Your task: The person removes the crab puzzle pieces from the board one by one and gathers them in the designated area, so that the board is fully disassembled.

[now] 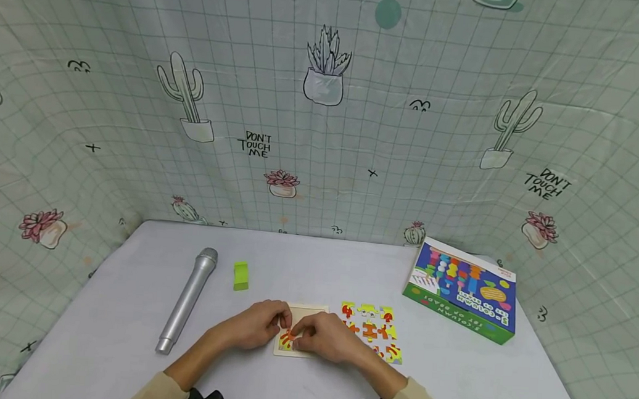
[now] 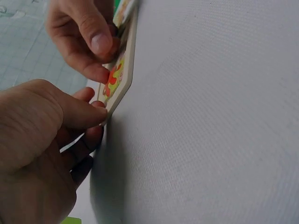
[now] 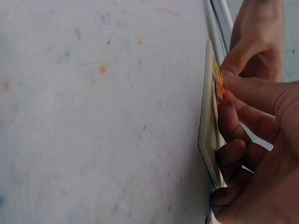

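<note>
A pale wooden puzzle tray [image 1: 303, 311] lies on the table between my hands, with red and yellow pieces in its lower left corner. My left hand [image 1: 257, 326] is at the tray's left edge; in the left wrist view its thumb and index finger [image 2: 97, 105] grip the tray's corner. My right hand [image 1: 329, 336] reaches over the tray from the right. Its thumb and index finger pinch an orange-red puzzle piece [image 3: 221, 92] low over the tray. The right hand's fingers hide much of the tray. Several loose jigsaw pieces [image 1: 369, 330] lie in rows right of the tray.
A silver microphone [image 1: 187, 301] lies on the left of the white table [image 1: 451, 382]. Near it is a green block [image 1: 241, 276]. A blue and green toy box [image 1: 463, 290] stands at the back right. Patterned cloth [image 1: 346, 133] hangs behind the table.
</note>
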